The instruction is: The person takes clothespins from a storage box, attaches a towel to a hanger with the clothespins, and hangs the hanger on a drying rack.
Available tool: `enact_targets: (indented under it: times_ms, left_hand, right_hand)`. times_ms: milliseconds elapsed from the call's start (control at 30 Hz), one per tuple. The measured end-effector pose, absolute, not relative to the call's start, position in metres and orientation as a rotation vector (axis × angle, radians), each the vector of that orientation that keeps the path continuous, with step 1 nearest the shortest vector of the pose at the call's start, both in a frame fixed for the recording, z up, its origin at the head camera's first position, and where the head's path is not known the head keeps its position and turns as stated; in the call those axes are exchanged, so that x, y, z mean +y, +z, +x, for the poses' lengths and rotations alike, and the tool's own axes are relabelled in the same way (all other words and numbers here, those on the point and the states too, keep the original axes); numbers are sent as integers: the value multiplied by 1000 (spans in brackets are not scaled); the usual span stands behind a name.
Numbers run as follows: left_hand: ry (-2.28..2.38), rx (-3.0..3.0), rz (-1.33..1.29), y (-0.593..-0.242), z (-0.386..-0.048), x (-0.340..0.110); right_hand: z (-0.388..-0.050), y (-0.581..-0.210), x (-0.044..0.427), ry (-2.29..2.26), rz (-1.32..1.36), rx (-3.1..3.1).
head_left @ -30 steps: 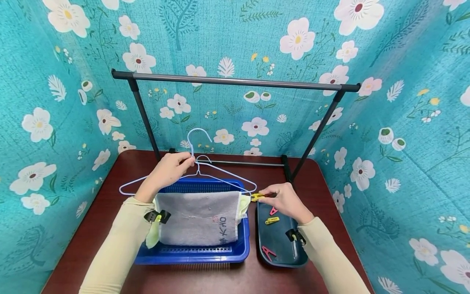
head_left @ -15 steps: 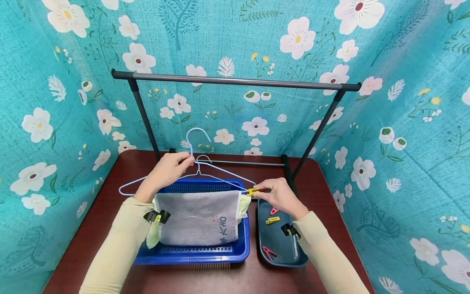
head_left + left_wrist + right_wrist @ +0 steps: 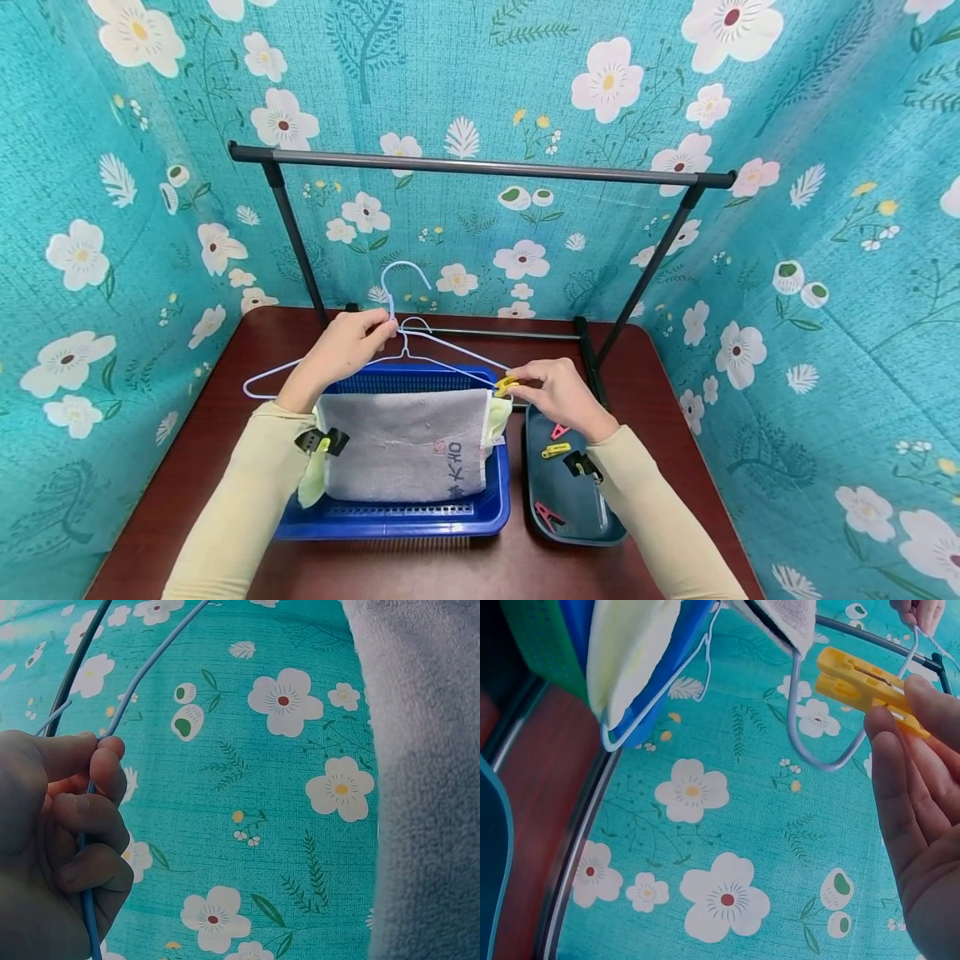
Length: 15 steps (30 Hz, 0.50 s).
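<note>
My left hand (image 3: 347,348) pinches a light blue clothes hanger (image 3: 407,263) just below its hook. A grey towel (image 3: 405,446) with dark lettering hangs folded over the hanger's bottom bar. At the towel's upper right corner my right hand (image 3: 561,392) pinches a yellow clothespin (image 3: 864,686) between thumb and fingers. In the right wrist view the clothespin's front end lies beside the towel's edge and the hanger bar; whether it bites on them I cannot tell. Curled fingers circle the blue wire (image 3: 88,915) in the left wrist view.
Behind the towel is a blue basket (image 3: 390,530) with pale yellow-green cloth (image 3: 311,483) and a second hanger (image 3: 450,369). To its right, a dark tray (image 3: 581,525) holds red clothespins (image 3: 547,515) and a yellow one (image 3: 556,450). A black rack (image 3: 480,166) stands behind.
My right hand has carried the yellow clothespin leftward and slightly up, from the hanger's right end to the towel's upper corner. The left hand, hanger and towel have hardly moved.
</note>
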State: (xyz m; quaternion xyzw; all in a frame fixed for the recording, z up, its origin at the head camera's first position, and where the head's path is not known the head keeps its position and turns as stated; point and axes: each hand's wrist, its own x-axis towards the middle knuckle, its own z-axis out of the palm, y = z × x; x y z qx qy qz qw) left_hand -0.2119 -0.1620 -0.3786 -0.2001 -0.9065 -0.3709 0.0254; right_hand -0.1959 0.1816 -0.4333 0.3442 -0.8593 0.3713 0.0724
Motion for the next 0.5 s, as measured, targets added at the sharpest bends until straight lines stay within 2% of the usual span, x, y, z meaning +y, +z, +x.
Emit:
enact_targets:
  times_ms: [500]
  left_hand:
    - [-1165, -2789, -632, -378, -210, -162]
  right_hand:
    - [-202, -436, 166, 977, 1100, -2489]
